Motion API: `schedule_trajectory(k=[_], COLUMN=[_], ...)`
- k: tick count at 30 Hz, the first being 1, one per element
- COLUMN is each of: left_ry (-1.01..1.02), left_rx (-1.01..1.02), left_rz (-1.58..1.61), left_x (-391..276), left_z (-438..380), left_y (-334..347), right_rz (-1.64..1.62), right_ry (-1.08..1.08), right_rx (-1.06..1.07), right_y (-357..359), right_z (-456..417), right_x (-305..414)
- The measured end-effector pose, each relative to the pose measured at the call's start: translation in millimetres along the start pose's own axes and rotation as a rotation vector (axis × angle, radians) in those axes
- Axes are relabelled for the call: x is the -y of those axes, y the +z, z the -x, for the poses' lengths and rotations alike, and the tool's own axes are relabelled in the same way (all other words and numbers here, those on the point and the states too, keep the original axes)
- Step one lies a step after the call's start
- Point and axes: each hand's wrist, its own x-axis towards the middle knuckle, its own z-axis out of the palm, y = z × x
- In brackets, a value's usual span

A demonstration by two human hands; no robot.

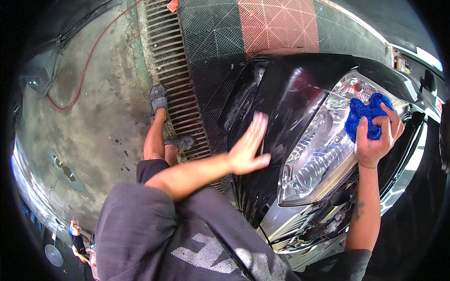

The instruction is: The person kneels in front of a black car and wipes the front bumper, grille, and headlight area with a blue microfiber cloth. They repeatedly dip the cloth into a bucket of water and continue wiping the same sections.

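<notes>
A blue microfiber cloth (362,116) lies bunched against the upper part of a car's clear headlight (316,151). My right hand (378,138) grips it, with thumb and fingers around its right side. To the left, my left hand (249,147) is slightly blurred and holds nothing; its fingers are extended and the thumb stands apart. It is over or against the black front bumper (281,116), and whether it touches the surface I cannot tell. Pale smears and light reflections show on the bumper.
Beside the headlight, the engine bay (334,221) is exposed. A metal floor grate (175,77) runs near my feet, next to black and red floor tiles (277,24). A red hose (88,66) crosses the concrete. Another person (78,242) stands far off at lower left, near a fan (53,254).
</notes>
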Motion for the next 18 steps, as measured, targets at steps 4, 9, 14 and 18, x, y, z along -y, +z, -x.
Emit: schedule_trajectory(k=[4,9,14,18], left_ry=[0.045,-0.021,-0.004,0.021], left_rx=[-0.087,-0.169,-0.052,-0.075], left_rz=[-0.089,-0.135,-0.079,-0.054], left_x=[4,15,-17,10], left_z=[-61,-205,9,10], left_y=[-27,-82,11,8], right_rz=[-0.008,-0.039,-0.016,-0.006], right_ry=[-0.060,-0.040,-0.009,-0.042], right_rx=[-0.033,-0.058,-0.052,-0.067], right_y=[5,10,4,5], right_z=[-7,-15,0,-2], right_x=[-1,2,-4,-10])
